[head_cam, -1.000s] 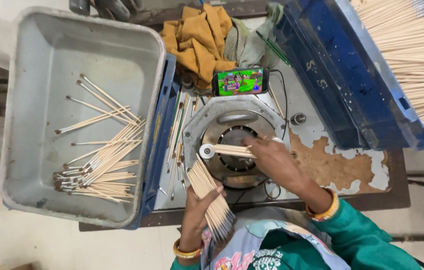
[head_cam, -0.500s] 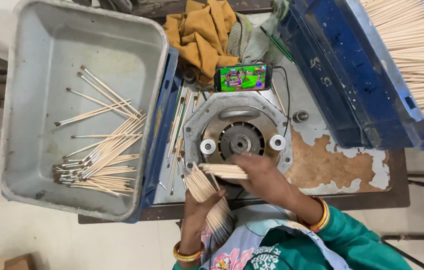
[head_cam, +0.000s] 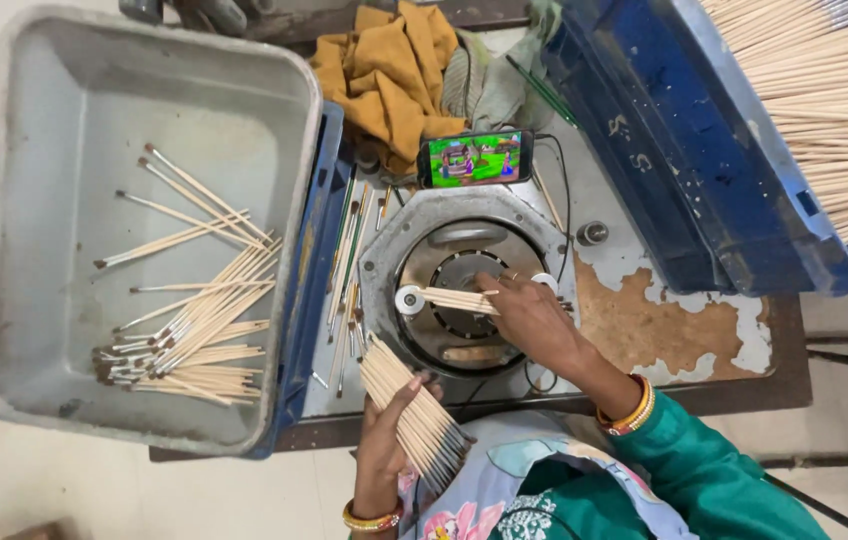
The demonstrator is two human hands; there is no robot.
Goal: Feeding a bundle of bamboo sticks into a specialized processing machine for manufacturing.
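Centrally, a round metal machine (head_cam: 464, 295) sits on the worn table (head_cam: 674, 340) and serves as landmark. Right hand (head_cam: 529, 315) — fingers closed on a few wooden sticks (head_cam: 449, 299) — rests over the machine's middle, the sticks lying flat across it toward a small white roller (head_cam: 409, 299). Left hand (head_cam: 389, 430), just below the machine's near edge, is clamped around a fanned bundle of sticks (head_cam: 414, 410). Left of the machine, a grey tray (head_cam: 64, 80) holds loose brushes (head_cam: 189, 330), most heaped at its near side. Right of the machine, a blue crate (head_cam: 684, 170) holds many bare sticks — packed in parallel. Behind the machine lie a phone (head_cam: 475, 158) and a mustard cloth (head_cam: 389, 70).
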